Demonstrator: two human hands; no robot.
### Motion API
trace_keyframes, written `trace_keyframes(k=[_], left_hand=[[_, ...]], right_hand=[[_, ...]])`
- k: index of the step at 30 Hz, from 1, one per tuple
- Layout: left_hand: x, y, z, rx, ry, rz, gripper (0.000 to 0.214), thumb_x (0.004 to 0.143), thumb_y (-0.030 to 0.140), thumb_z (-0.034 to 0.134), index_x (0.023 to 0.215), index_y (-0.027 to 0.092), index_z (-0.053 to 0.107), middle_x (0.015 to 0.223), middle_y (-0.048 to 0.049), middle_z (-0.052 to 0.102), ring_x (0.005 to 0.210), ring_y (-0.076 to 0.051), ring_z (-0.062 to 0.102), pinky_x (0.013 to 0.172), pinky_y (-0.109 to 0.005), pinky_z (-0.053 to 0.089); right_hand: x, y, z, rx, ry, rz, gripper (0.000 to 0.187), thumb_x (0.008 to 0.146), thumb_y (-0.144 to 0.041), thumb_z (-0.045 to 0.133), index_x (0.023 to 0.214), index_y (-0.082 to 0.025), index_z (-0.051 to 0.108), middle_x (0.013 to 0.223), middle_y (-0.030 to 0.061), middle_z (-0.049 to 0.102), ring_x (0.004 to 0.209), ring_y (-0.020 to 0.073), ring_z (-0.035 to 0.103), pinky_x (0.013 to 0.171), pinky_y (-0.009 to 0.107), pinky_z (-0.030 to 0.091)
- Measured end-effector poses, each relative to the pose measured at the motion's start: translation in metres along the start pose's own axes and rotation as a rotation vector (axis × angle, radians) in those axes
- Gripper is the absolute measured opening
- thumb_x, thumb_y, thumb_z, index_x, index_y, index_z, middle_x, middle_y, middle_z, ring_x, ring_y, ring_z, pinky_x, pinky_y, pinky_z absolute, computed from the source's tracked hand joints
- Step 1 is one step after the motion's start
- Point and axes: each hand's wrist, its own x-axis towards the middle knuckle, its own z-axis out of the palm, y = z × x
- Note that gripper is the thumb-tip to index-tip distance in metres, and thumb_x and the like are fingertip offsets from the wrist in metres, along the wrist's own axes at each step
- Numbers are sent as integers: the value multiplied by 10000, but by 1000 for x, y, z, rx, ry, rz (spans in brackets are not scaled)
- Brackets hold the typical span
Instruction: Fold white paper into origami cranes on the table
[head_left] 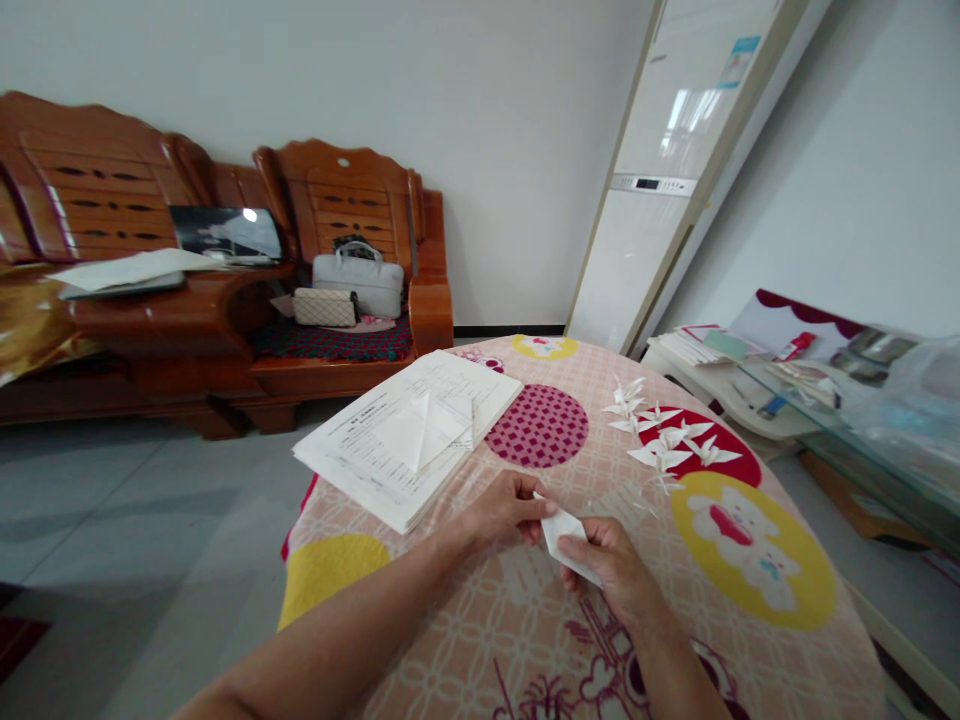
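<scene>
Between my two hands is a piece of folded white paper (564, 533), held just above the patterned tablecloth. My left hand (508, 510) pinches its upper left tip between thumb and fingers. Gripping the lower right part, my right hand (611, 565) has its thumb on top and its fingers underneath. Several white folded paper cranes (667, 440) lie in a cluster beyond my right hand. A stack of printed sheets (367, 450) rests to the left, with loose folded white paper (429, 432) on top of it.
The round table's cloth (480, 640) has pink, yellow and red patches. At the right stands a glass-topped side table (847, 420) with papers and plastic bags. Wooden chairs (337, 200) holding bags line the wall, near a tall white air conditioner (637, 230).
</scene>
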Motion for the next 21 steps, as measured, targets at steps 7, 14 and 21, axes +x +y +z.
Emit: trace_keyframes(k=[7, 14, 21], left_hand=[[5, -7, -6, 70, 104, -15, 351, 695, 444, 710, 626, 123, 588, 441, 19, 548, 354, -65, 451, 379, -179, 339], [3, -1, -14, 131, 184, 14, 297, 734, 377, 664, 598, 132, 566, 445, 15, 566, 358, -67, 469, 386, -176, 357], [1, -1, -13, 159, 214, -10, 280, 756, 369, 634, 614, 140, 557, 477, 9, 594, 403, -86, 533, 421, -184, 406]], right_hand=[[-2, -7, 6, 3, 49, 1, 421, 774, -548, 620, 691, -135, 632, 509, 23, 633, 400, 127, 536, 371, 211, 372], [2, -1, -5, -15, 97, 25, 398, 746, -528, 654, 647, -148, 590, 515, 7, 623, 368, 117, 526, 332, 202, 390], [0, -2, -17, -31, 201, 30, 351, 720, -476, 678, 626, -158, 561, 497, -25, 582, 350, 83, 478, 303, 171, 341]])
